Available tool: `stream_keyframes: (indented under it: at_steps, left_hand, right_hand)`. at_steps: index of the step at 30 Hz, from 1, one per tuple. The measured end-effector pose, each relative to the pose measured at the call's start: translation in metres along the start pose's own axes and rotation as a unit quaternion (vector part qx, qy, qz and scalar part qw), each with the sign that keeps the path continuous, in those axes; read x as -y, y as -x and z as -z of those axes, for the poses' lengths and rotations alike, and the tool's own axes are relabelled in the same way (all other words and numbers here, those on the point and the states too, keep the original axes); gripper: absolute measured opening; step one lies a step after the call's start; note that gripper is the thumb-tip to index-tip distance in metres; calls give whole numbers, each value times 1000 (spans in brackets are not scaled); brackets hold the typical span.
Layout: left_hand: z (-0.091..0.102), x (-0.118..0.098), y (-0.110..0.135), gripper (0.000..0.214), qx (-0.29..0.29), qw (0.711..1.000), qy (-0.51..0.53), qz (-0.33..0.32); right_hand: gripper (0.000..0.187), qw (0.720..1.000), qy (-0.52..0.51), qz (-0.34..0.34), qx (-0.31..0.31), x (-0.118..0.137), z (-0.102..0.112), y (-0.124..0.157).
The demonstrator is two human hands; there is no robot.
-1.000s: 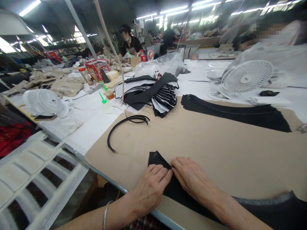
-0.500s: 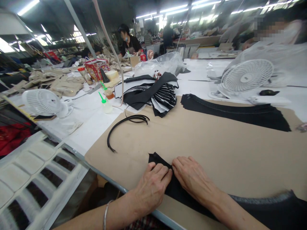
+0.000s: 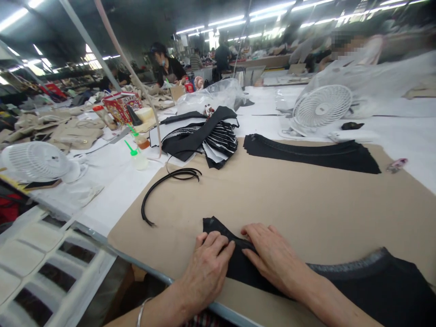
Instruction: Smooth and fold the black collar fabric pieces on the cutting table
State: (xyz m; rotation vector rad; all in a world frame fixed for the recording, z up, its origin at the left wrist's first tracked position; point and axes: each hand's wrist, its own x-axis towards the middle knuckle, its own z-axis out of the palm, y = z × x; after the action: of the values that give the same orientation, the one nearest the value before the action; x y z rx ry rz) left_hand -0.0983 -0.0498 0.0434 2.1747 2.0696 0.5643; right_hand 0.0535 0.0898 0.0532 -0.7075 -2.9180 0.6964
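A long black fabric piece (image 3: 384, 290) with a curved edge lies along the near side of the tan board. My left hand (image 3: 207, 259) is closed on its left part, fingers curled and the thumb pressed beside the curved edge. Just to the right, my right hand (image 3: 272, 254) rests over the same edge. Its thumb and forefinger are apart, with a raised strip of the black edge showing between them. A greyish band runs along the curve to the right of my right wrist. The fabric under both palms is hidden.
On the tan board (image 3: 272, 195) lie black cords (image 3: 148, 197) and a stack of curved black pieces (image 3: 313, 154). Behind are fanned black-and-white pieces (image 3: 218, 141), green-tipped bottles (image 3: 138, 159) and a white fan (image 3: 322, 109). Another fan (image 3: 36, 161) stands left. People work farther back.
My right thumb and fingers have come apart and moved slightly away from my left hand. My left hand stays on the fabric. The whole view has shifted, with the background sliding left.
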Motion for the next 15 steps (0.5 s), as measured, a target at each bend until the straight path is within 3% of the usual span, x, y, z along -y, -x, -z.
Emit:
stream_keyframes:
  at_steps: [6,12,15]
  left_hand:
    - [9,1,-17,24,-39,997,50,37]
    - [13,5,-49,28,95,993,67,12]
    - [13,9,-57,23,126,990,60,-10]
  right_hand:
    - [11,999,-21,-46,12,5,4,-2]
    - [6,996,-49,-75,17,4,5,-2]
    - [4,994,-72,-79,13,1,5,3]
